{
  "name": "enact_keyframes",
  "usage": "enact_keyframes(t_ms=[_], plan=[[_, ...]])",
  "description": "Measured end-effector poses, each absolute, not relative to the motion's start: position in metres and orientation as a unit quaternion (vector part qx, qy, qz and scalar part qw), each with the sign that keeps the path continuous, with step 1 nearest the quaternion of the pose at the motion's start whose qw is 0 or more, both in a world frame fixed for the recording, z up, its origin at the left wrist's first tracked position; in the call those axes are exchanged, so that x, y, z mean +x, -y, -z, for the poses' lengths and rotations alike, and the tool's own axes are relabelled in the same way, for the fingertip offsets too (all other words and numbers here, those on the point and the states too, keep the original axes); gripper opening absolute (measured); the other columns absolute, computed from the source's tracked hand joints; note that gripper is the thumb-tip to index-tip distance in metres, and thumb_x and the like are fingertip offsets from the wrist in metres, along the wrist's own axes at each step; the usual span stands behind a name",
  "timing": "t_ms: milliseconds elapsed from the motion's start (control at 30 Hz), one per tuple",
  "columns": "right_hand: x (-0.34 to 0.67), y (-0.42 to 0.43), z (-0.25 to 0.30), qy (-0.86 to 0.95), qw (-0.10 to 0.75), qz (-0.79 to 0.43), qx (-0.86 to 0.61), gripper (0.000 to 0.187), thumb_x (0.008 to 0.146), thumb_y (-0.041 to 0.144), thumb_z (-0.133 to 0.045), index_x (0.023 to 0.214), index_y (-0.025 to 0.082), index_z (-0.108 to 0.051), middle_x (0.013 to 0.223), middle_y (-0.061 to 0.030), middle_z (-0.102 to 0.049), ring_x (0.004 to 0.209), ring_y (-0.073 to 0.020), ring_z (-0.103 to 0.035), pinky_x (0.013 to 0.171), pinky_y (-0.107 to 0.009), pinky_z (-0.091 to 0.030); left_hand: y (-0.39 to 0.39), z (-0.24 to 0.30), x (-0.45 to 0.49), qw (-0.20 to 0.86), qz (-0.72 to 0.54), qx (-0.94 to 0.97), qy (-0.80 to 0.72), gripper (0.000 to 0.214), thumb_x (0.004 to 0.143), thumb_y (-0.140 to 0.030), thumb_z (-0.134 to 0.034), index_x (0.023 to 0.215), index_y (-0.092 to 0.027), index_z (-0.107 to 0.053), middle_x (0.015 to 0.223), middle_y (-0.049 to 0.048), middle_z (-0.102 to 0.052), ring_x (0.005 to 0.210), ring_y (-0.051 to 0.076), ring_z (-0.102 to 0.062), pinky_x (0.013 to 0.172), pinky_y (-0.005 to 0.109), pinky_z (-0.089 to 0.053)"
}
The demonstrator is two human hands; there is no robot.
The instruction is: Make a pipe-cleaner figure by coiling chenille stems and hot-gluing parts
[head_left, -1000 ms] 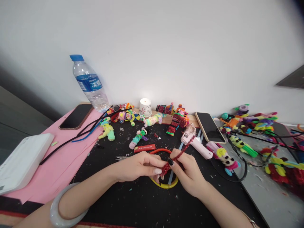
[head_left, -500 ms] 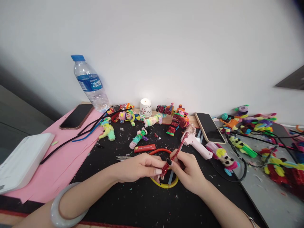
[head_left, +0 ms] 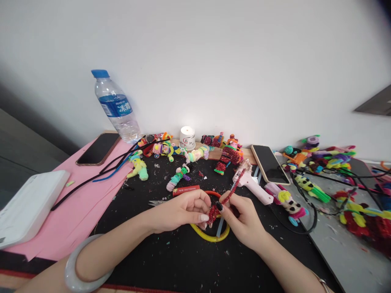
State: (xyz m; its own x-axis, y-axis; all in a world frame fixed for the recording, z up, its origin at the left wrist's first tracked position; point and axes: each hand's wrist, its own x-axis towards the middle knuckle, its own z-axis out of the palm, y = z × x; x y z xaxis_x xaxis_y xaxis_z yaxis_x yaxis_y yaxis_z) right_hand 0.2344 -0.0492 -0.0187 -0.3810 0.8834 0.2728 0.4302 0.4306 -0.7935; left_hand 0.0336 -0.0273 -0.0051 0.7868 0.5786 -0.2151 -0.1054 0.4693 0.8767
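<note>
Fingers [head_left: 200,203] of our left hand [head_left: 183,208] and right hand [head_left: 242,217] pinch a red, glittery, fuzzy wire [head_left: 235,186] at lower centre; left forefinger has lifted, suggesting regripping.

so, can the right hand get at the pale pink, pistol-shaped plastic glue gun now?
Probably yes: the glue gun lies just beyond the right hand, its handle uncovered. But that hand's grip is on the thin, fuzzy, red tinsel stem, so it would likely have to let go first.
</note>
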Motion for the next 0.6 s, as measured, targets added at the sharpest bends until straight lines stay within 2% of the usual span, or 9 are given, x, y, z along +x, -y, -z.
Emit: enact_keyframes(t_ms=[233,400,600], plan=[[0.2358,0.0489,0.0182,0.768,0.35,-0.331,-0.422,0.019,0.09,0.026,-0.046,0.073,0.018,-0.048,0.054,0.0067,-0.034,0.048,-0.0086,-0.032,0.047,-0.022,-0.028,0.0267,0.0068,0.032,0.825,-0.201,0.468,-0.245,0.02,0.08,-0.023,-0.066,0.093,-0.014,-0.052,0.078,0.0003,-0.06,0.07,0.01,-0.055,0.072,0.026,-0.043],[0.2346,0.0501,0.0141,0.775,0.338,-0.349,-0.405,0.022,0.091,0.028,-0.043,0.074,0.017,-0.052,0.055,0.0042,-0.043,0.046,-0.0087,-0.035,0.046,-0.023,-0.029,0.0254,0.0075,0.0302,0.833,-0.194,0.459,-0.238,0.02,0.079,-0.023,-0.067,0.094,-0.014,-0.056,0.081,0.0011,-0.06,0.073,0.01,-0.056,0.073,0.026,-0.043],[0.2314,0.0521,0.0107,0.785,0.354,-0.338,-0.379,0.027,0.091,0.024,-0.042,0.067,0.017,-0.051,0.057,0.0013,-0.05,0.048,-0.0094,-0.043,0.048,-0.022,-0.033,0.0249,0.0079,0.0303,0.847,-0.18,0.44,-0.238,0.022,0.077,-0.024,-0.07,0.093,-0.013,-0.059,0.081,0.0013,-0.06,0.071,0.01,-0.055,0.071,0.025,-0.043]])
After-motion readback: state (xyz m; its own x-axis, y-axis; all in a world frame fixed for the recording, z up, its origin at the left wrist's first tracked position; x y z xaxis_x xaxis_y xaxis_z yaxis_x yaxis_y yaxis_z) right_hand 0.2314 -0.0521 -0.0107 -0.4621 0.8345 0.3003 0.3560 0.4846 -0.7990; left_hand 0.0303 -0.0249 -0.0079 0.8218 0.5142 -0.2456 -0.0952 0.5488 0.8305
